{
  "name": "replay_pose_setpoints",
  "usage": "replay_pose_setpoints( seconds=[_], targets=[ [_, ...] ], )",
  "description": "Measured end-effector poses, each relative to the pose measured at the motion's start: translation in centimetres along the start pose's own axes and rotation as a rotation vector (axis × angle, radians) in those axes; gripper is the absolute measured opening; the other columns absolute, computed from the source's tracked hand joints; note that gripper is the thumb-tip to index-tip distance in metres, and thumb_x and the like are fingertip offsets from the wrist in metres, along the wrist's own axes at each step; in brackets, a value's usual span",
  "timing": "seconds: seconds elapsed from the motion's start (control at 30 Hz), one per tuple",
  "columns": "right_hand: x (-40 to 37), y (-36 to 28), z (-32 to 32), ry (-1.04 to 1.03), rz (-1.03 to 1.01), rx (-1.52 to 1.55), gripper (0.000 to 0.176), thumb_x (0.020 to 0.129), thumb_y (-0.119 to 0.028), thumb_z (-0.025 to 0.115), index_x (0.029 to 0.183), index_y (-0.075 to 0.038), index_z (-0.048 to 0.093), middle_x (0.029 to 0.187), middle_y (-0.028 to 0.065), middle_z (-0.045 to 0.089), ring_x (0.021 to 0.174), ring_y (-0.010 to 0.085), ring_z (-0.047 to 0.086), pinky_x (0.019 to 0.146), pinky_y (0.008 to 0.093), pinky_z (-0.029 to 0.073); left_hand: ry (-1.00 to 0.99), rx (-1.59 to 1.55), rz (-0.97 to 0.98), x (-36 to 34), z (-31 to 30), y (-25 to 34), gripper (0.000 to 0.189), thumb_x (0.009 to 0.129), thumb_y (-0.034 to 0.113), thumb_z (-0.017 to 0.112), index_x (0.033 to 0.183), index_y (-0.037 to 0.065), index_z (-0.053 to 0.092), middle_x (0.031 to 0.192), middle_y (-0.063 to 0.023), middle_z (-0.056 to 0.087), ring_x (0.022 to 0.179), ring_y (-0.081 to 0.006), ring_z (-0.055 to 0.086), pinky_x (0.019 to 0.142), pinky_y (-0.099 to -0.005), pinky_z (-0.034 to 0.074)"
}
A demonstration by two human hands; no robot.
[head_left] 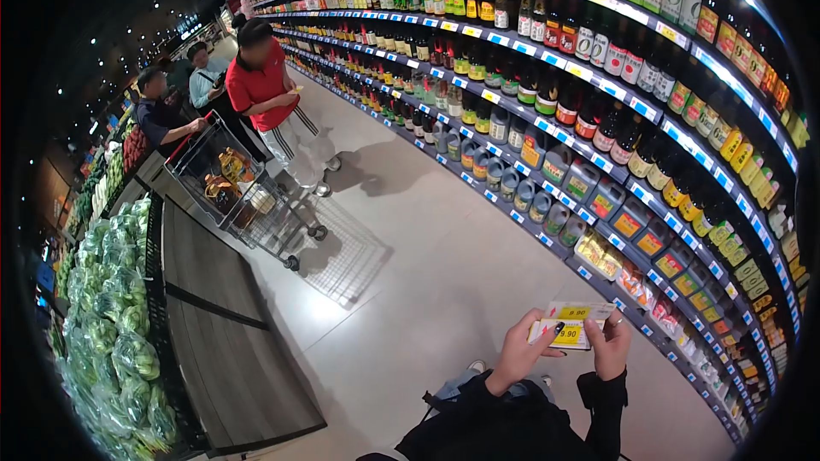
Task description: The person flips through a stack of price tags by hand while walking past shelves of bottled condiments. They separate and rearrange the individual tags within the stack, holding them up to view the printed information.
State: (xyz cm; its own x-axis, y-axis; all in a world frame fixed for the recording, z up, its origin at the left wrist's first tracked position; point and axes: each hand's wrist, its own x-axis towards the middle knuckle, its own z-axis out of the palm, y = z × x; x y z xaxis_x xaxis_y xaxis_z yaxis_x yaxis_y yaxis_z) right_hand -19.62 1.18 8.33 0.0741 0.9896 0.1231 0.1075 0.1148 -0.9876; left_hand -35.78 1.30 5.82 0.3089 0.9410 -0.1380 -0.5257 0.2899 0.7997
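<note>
Yel/wht price tags (pixel 571 324), blk sleeves (pixel 603 401)

Thin paper price tags (pixel 574 323); glossy floor (pixel 444 239); metal-wire cart (pixel 256 213)

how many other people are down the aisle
3: a person in red beside the cart, a person in light blue behind, a person in dark clothes at its handle. Others may be hidden.
</note>
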Motion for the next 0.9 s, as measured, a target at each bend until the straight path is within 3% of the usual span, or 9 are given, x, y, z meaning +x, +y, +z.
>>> replay_pose_setpoints(
  seconds=[0.17,0.33,0.53,0.6,0.67,0.77,0.87,0.9],
  targets=[
    [-0.4,-0.5,0.8,0.116,0.04,0.143,0.02,0.084,-0.006,0.055,0.101,0.004,0.051,0.09,0.009,0.06,0.083,0.011,0.056,0.072,0.0233,0.046,-0.045,0.184,0.143,-0.5,0.3,0.4,0.02,0.084,0.003,0.054,0.101,-0.003,0.045,0.096,-0.0088,0.055,0.088,-0.0155,0.058,0.07,-0.0266,0.054],
    [-0.8,-1.5,0.7,0.109,0.055,0.222,0.025,0.085,-0.007,0.055,0.107,0.005,0.05,0.096,0.0104,0.061,0.081,0.0098,0.058,0.067,0.0213,0.047,0.044,0.194,0.049,-1.1,0.8,0.9,0.021,0.082,-0.004,0.05,0.101,-0.006,0.041,0.098,-0.0159,0.055,0.089,-0.0226,0.06,0.068,-0.0313,0.056],
    [-0.8,-1.5,-0.1,0.122,0.109,0.183,0.026,0.087,-0.009,0.053,0.108,0.005,0.05,0.097,0.0112,0.061,0.08,0.0095,0.059,0.068,0.0211,0.047,-0.001,0.166,0.081,-0.9,1.3,1.3,0.021,0.082,-0.001,0.052,0.1,-0.004,0.041,0.098,-0.0154,0.055,0.088,-0.021,0.06,0.066,-0.028,0.056],
    [-0.6,-1.1,-0.2,0.284,-0.07,0.246,0.024,0.087,-0.008,0.052,0.107,0.005,0.049,0.094,0.0111,0.062,0.077,0.0092,0.059,0.067,0.0204,0.047,0.016,0.223,0.107,-0.7,1.3,1.5,0.022,0.082,0.001,0.053,0.101,-0.003,0.042,0.098,-0.0142,0.055,0.088,-0.0206,0.06,0.064,-0.0261,0.056],
    [-0.4,-1.4,-0.7,0.35,-0.098,0.258,0.024,0.088,-0.01,0.05,0.108,0.004,0.049,0.09,0.0121,0.062,0.071,0.0109,0.06,0.063,0.0209,0.047,0.004,0.229,0.115,-0.5,1.1,1.2,0.025,0.082,0.001,0.053,0.105,-0.002,0.042,0.1,-0.016,0.056,0.088,-0.0197,0.06,0.063,-0.0237,0.056],
    [-0.6,-1.4,-2.3,0.243,-0.097,0.307,0.027,0.091,-0.013,0.045,0.111,0.004,0.045,0.085,0.015,0.062,0.061,0.0176,0.062,0.054,0.0237,0.048,-0.032,0.165,0.127,-0.2,1.6,1.6,0.027,0.081,-0.001,0.049,0.106,0.002,0.041,0.107,-0.0214,0.057,0.089,-0.0187,0.059,0.058,-0.0209,0.054],
    [-0.7,-1.2,-3.0,0.243,-0.131,0.349,0.025,0.091,-0.01,0.042,0.11,0.005,0.047,0.09,0.0168,0.06,0.066,0.0215,0.063,0.057,0.0252,0.05,-0.008,0.134,0.127,-0.1,2.1,2.0,0.023,0.082,0.001,0.05,0.104,0.003,0.043,0.106,-0.0199,0.057,0.089,-0.0187,0.059,0.057,-0.0205,0.053],
    [-0.8,-1.1,-3.5,0.201,-0.126,0.288,0.027,0.09,-0.008,0.038,0.109,0.006,0.049,0.101,0.019,0.057,0.075,0.0261,0.064,0.066,0.0287,0.052,-0.011,0.134,0.123,-0.1,1.9,1.9,0.023,0.082,0.001,0.05,0.104,0.003,0.043,0.106,-0.0199,0.057,0.089,-0.0187,0.059,0.057,-0.0205,0.053]
  ],
)
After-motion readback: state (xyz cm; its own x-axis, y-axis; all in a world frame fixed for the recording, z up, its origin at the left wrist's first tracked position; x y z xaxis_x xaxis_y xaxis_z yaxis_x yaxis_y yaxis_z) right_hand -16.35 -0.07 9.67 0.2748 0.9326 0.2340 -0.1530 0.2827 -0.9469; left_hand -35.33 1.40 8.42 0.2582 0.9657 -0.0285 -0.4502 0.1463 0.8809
